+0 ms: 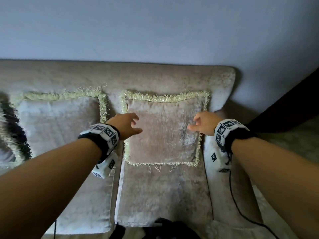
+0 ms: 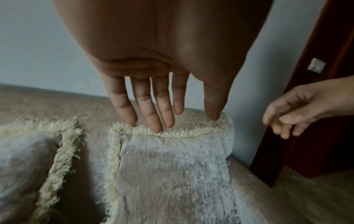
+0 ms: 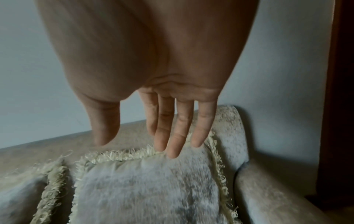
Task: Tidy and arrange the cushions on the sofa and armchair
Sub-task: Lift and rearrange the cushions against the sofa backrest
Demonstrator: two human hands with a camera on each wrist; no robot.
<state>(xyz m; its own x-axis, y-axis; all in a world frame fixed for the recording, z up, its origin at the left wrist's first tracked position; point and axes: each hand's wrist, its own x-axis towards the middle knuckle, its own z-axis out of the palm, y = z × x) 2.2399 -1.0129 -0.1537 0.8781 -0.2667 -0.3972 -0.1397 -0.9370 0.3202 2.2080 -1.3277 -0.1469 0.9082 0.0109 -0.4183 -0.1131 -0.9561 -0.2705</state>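
The fringed cushion (image 1: pixel 163 130) leans on the sofa (image 1: pixel 120 76) back, right between the 2 hands. The left hand (image 1: pixel 126 125) and the right hand (image 1: pixel 203 123) are both open and hold nothing; their fingers (image 2: pixel 151 109) are spread near its top edge. To do this step well, I think each hand should take 1 top corner softly, lift evenly, and set it straight beside the other cushion (image 1: pixel 58 119), to the left of the left hand.
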